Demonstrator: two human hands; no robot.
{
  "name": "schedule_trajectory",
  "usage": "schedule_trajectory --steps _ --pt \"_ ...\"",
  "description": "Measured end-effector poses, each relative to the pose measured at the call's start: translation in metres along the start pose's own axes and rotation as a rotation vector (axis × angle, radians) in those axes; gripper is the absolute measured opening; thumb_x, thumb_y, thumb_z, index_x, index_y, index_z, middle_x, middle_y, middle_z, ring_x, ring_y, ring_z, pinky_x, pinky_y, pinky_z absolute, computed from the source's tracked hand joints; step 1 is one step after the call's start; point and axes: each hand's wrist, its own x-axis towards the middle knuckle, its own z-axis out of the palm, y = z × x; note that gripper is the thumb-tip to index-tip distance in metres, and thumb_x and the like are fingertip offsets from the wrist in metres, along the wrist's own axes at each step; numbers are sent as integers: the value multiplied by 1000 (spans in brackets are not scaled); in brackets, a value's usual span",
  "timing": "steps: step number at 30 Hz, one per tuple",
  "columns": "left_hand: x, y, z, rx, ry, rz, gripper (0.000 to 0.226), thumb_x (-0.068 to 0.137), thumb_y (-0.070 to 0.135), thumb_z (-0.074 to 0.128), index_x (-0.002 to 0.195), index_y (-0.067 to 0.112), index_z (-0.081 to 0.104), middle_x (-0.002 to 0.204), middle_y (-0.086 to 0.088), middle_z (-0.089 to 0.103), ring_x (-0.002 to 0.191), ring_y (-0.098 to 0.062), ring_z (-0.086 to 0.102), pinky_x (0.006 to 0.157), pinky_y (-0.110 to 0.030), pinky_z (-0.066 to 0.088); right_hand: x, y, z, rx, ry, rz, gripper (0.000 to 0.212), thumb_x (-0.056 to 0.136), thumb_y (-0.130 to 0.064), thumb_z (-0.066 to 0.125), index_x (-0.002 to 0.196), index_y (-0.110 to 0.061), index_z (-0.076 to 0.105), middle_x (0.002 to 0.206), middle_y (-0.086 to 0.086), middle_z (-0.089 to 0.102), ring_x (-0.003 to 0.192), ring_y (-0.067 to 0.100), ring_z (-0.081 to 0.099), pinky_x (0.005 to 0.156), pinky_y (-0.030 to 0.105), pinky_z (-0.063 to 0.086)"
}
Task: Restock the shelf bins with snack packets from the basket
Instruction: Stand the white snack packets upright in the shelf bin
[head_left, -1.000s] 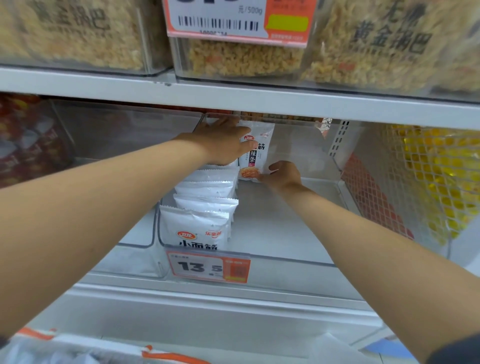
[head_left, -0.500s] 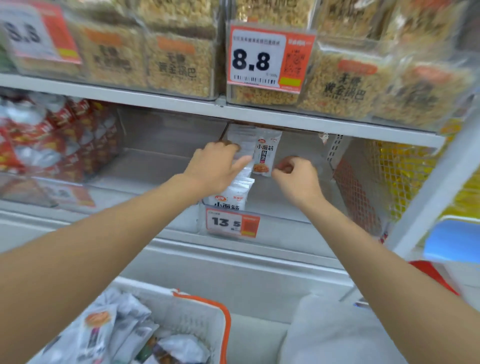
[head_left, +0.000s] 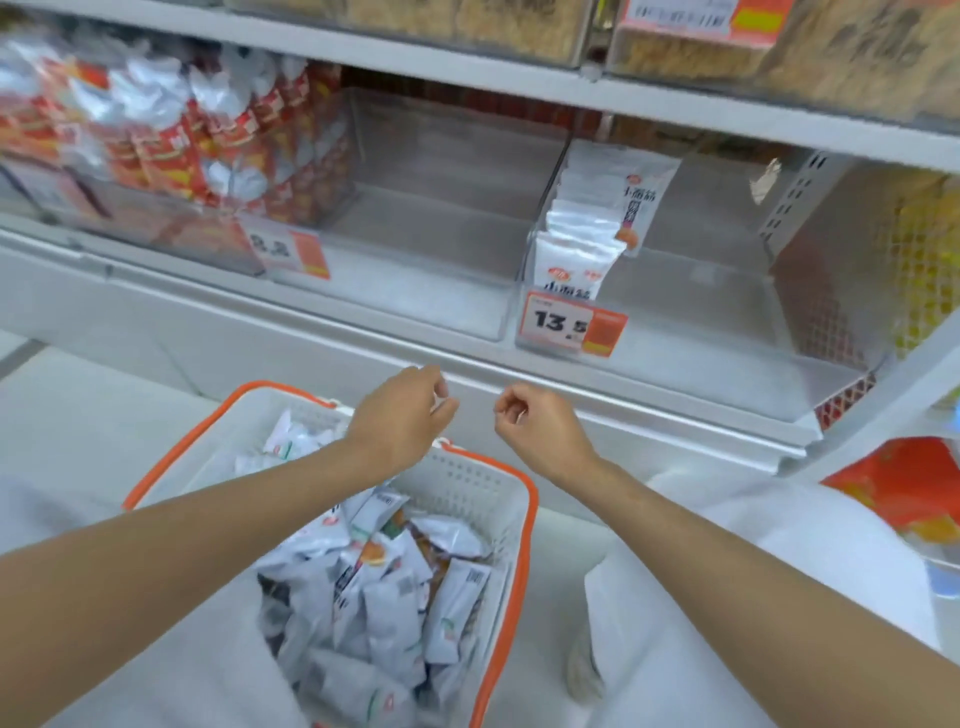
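Note:
A white basket with an orange rim (head_left: 511, 525) sits low in front of me, holding several white snack packets (head_left: 374, 587). On the shelf, a clear bin (head_left: 727, 306) with a "13.5" price tag (head_left: 569, 325) holds a row of the same white packets (head_left: 592, 223) along its left side. My left hand (head_left: 400, 415) hovers over the basket's far edge, fingers loosely curled and holding nothing. Just to the right, my right hand (head_left: 537, 426) is also loosely curled and holds nothing. Both hands are below the shelf and away from the bin.
A clear bin (head_left: 431, 218) with nothing in it stands left of the stocked one. Further left is a bin of red and white packets (head_left: 171, 135). Bins of yellow snacks line the upper shelf (head_left: 675, 101). An orange packet (head_left: 909, 493) lies at the right.
Both hands have pulled back out of the bin and dropped towards the basket. The packets they were arranging stay standing in the bin. My view has tilted down.

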Motion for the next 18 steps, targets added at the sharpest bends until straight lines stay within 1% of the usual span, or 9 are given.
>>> schedule_trajectory --steps 4,6,9,11,12,14,16,17,18 --pt "-7 -51 14 88 -259 -144 13 92 35 57 87 23 55 101 -4 66 93 -26 62 81 -35 49 3 22 54 -189 -369 96 16 82 -14 60 96 -16 68 97 3 68 92 21 62 81 31 51" --pt "-5 -61 17 157 -359 -184 11 90 33 57 80 28 54 104 2 66 95 -21 61 86 -35 50 3 33 81 -276 -554 129 23 85 -18 63 108 -15 66 111 5 67 104 23 60 86 28 47" --pt "-5 -68 21 237 -453 -226 9 90 28 55 90 26 63 105 6 63 100 -19 60 90 -36 50 -4 45 130 -320 -729 171 38 88 -22 64 123 -9 60 127 10 61 116 27 56 87 26 43" --pt "-9 -74 23 286 -508 -251 14 90 23 54 98 23 66 109 4 63 100 -21 61 89 -37 52 -13 46 162 -230 -820 252 49 90 -22 63 134 -4 50 135 13 53 123 31 52 92 31 45" --pt "-11 -77 24 300 -524 -259 15 89 22 54 100 23 65 111 3 63 100 -22 61 89 -37 52 -18 46 175 -173 -859 289 50 91 -20 62 136 -2 47 136 15 51 123 33 51 88 32 46" --pt "-14 -79 23 304 -546 -270 16 89 22 54 101 24 65 111 2 64 95 -22 64 87 -36 53 -27 46 195 -94 -903 353 39 93 -19 61 127 -3 52 126 12 54 107 29 55 70 29 41" --pt "-17 -79 23 309 -556 -286 17 90 20 55 102 23 66 110 1 64 91 -23 66 86 -36 54 -34 51 204 -118 -837 358 11 93 -15 59 84 -9 56 88 8 55 78 21 49 59 27 35" --pt "-19 -78 22 307 -553 -289 18 89 19 55 102 23 66 111 0 64 94 -24 65 87 -37 54 -35 54 206 -133 -783 368 25 91 -10 58 68 -8 48 73 10 48 69 21 48 60 27 33" --pt "-20 -79 23 306 -548 -289 18 88 18 55 103 23 66 112 -1 64 97 -25 64 87 -37 53 -35 55 203 -151 -736 350 27 88 -5 56 63 -2 46 68 17 47 66 24 50 62 27 33"
